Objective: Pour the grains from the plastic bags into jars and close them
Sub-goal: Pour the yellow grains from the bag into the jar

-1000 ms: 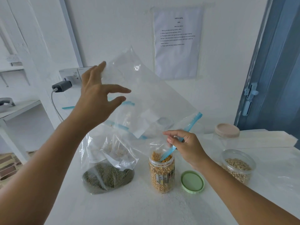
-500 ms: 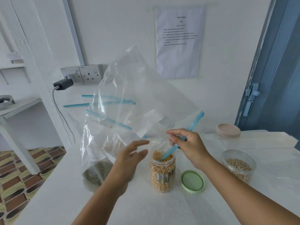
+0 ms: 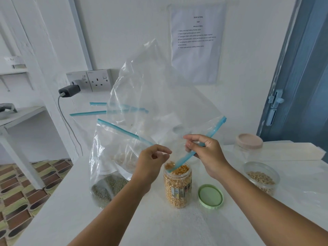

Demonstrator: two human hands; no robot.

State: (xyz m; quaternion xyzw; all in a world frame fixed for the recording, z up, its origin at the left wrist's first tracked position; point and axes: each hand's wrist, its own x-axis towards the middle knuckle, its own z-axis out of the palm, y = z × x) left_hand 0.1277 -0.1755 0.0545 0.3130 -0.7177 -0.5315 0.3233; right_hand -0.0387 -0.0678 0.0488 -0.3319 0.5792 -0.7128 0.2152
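Observation:
An empty clear plastic bag (image 3: 159,96) with a blue zip strip is held upside down, its mouth dipping into an open jar (image 3: 177,189) nearly full of yellow grains. My right hand (image 3: 207,151) pinches the blue strip just above the jar. At the left of the jar's mouth, my left hand (image 3: 150,160) has its fingers curled and pinches the bag's clear plastic. The jar's green lid (image 3: 210,197) lies flat on the table to its right. A zip bag of green grains (image 3: 108,187) stands to the left, with a bag of pale grains (image 3: 122,158) behind it.
On the white table (image 3: 159,228), an open jar of beige grains (image 3: 260,176) stands at the right. Behind it is a jar with a beige lid (image 3: 249,144). A charger (image 3: 68,90) hangs from the wall socket. A blue door (image 3: 301,86) is at the right.
My left hand came down from the top of the empty bag to its mouth beside the jar and curled its fingers there. My right hand stayed on the blue strip.

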